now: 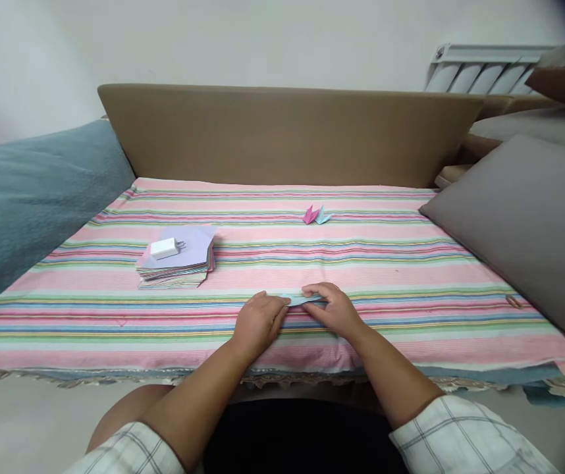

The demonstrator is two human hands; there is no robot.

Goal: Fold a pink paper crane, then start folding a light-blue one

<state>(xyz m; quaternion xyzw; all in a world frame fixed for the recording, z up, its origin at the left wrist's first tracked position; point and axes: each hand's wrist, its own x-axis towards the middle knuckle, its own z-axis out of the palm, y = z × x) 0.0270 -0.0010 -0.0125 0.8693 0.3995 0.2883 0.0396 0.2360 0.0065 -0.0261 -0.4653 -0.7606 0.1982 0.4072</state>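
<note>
A narrow piece of folded light-blue paper (298, 300) lies on the striped cloth near the front of the seat, between my two hands. My left hand (261, 320) presses over its left end, the fingers close together and covering part of it. At the right end, my right hand (329, 307) pinches the paper between thumb and fingers. Farther back stand two small folded paper figures, one pink (309, 215) and one light blue (322, 216), side by side.
To the left is a stack of coloured paper sheets (198, 238) with a white charger plug (164, 248) on top. A teal cushion (40, 197) borders the left side, a grey pillow (524, 224) the right. A small brown ring (513, 301) lies near the pillow. Behind rises a brown backrest (287, 135).
</note>
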